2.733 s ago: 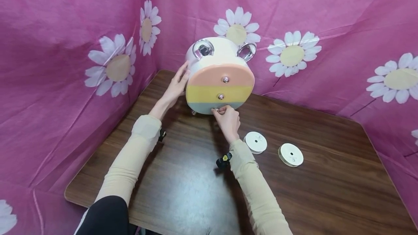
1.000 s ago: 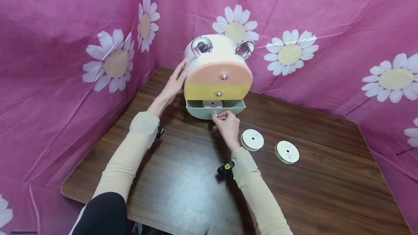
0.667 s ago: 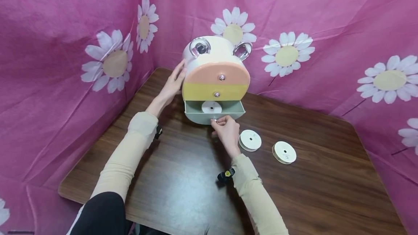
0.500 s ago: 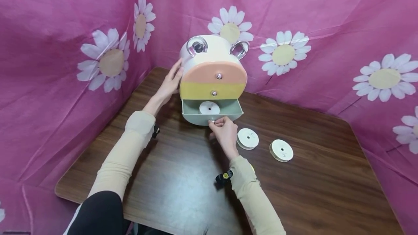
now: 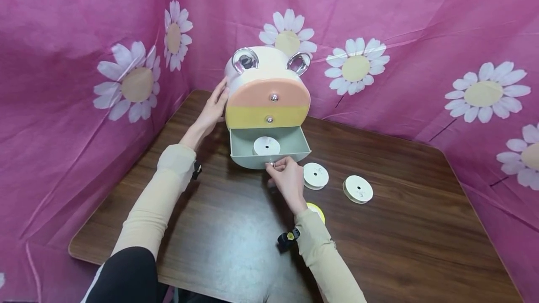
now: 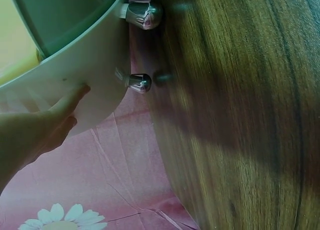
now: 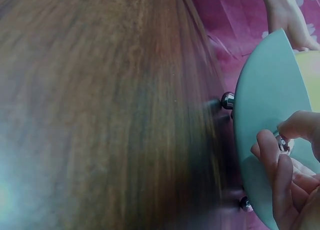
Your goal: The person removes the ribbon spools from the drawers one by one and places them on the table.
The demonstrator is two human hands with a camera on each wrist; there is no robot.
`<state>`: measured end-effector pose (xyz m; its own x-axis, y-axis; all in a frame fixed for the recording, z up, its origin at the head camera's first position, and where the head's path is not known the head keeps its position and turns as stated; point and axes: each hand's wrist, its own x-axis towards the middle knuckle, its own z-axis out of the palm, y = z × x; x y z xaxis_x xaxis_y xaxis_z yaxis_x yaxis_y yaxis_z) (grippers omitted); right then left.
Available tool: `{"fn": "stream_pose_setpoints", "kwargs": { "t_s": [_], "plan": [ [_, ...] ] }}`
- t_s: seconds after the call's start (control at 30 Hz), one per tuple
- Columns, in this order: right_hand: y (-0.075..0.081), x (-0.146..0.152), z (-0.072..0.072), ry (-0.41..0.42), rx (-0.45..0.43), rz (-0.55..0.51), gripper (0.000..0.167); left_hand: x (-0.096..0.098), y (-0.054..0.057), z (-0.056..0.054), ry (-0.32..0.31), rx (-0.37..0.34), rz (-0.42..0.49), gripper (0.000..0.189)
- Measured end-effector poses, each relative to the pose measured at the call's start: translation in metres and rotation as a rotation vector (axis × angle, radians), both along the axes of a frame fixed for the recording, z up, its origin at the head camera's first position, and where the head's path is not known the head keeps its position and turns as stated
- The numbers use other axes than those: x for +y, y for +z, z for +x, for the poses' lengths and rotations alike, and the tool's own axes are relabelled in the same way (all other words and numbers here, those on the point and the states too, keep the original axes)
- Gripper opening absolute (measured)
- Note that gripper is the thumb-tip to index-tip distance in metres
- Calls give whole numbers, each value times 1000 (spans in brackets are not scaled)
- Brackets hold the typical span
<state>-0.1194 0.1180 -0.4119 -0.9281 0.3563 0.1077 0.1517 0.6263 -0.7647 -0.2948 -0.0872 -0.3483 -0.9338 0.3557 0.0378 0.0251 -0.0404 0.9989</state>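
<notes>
A small frog-shaped drawer cabinet [image 5: 261, 71] in white, peach and yellow stands on the table, with its pale green bottom drawer [image 5: 294, 139] pulled out. Inside that drawer lies a white ribbon spool [image 5: 266, 146]. My right hand [image 5: 288, 181] pinches the drawer's silver knob [image 7: 284, 144] between thumb and fingers. Against the cabinet's left side rests my left hand [image 5: 212, 106], its fingers extended along the white wall, as the left wrist view [image 6: 60, 112] also shows. The peach and yellow drawers above are closed.
Two more white spools, one [image 5: 316, 175] close to my right hand and one [image 5: 358, 189] further right, lie on the wooden table [image 5: 404, 228]. A yellow-rimmed round thing [image 5: 316, 210] is partly hidden behind my right wrist. Pink flowered cloth [image 5: 236, 8] hangs behind and to the left.
The green drawer, closed at first, has slid out toward me with my right hand on its knob, exposing the spool inside. My left hand has stayed on the cabinet's side.
</notes>
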Motion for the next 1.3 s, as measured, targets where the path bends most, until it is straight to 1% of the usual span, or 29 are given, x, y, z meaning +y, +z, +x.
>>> {"fn": "stream_pose_setpoints", "kwargs": {
  "t_s": [0.13,0.2,0.3,0.37,0.47,0.57,0.7,0.8,0.87,0.93,1.0,1.07,1.17,1.2,1.3],
  "plan": [
    [1,-2,0,11,-11,15,25,-6,7,5,-6,-11,8,58],
    [1,-1,0,22,-3,42,24,-8,8,7,-4,-10,6,59],
    [3,1,0,44,20,113,24,-10,8,8,-2,-9,7,59],
    [7,4,1,56,22,161,26,-11,8,8,-1,-12,11,59],
    [18,11,3,98,3,195,29,-12,9,8,-3,-12,18,59],
    [33,20,3,141,-1,221,30,-11,10,7,-6,-10,26,59],
    [56,29,0,160,68,298,28,-11,10,7,-7,-5,21,59],
    [71,32,-8,166,128,343,30,-10,10,8,-10,-2,17,59],
    [78,33,-15,178,134,353,32,-9,10,9,-13,-2,20,59],
    [81,33,-22,191,102,360,36,-9,9,9,-19,-6,21,59],
    [82,32,-30,203,43,383,41,-8,8,10,-21,-10,18,59],
    [80,30,-37,219,-31,420,48,-7,7,10,-22,-13,20,58],
    [74,26,-47,248,-128,475,49,-6,6,11,-21,-18,19,58],
    [72,24,-50,261,-153,481,50,-5,6,10,-21,-19,18,58],
    [66,20,-59,303,-214,494,56,-3,-1,2,-19,-21,22,58]
  ]
}}
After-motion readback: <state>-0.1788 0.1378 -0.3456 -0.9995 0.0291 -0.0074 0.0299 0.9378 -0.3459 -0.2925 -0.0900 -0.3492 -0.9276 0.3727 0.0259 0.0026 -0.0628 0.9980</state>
